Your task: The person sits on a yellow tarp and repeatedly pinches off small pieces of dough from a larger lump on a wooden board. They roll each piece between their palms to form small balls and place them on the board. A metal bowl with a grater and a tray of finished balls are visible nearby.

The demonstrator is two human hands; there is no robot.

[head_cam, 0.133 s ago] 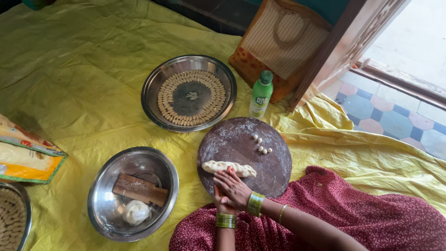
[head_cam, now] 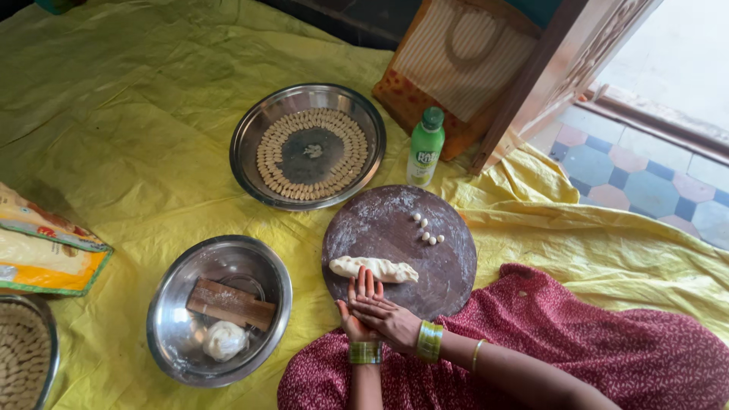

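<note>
- Dough roll (head_cam: 373, 269) lies on the round floured board (head_cam: 448, 281).
- Right hand (head_cam: 389, 317) presses flat over left hand (head_cam: 355, 311), palms together, just beside it.

**Hands pressed together, palm to palm**

Both forearms come up from the near edge and meet low in the middle of the view. The left hand (head_cam: 358, 304) lies underneath, palm up, fingers straight and pointing to the far side. The right hand (head_cam: 389, 317) lies across it, palm down, fingers stretched toward the left, so the two hands are crossed and touching. Whether anything sits between the palms cannot be told. Each wrist wears green bangles; the right forearm, slanting in from the near right, also carries a thin gold one.
</note>
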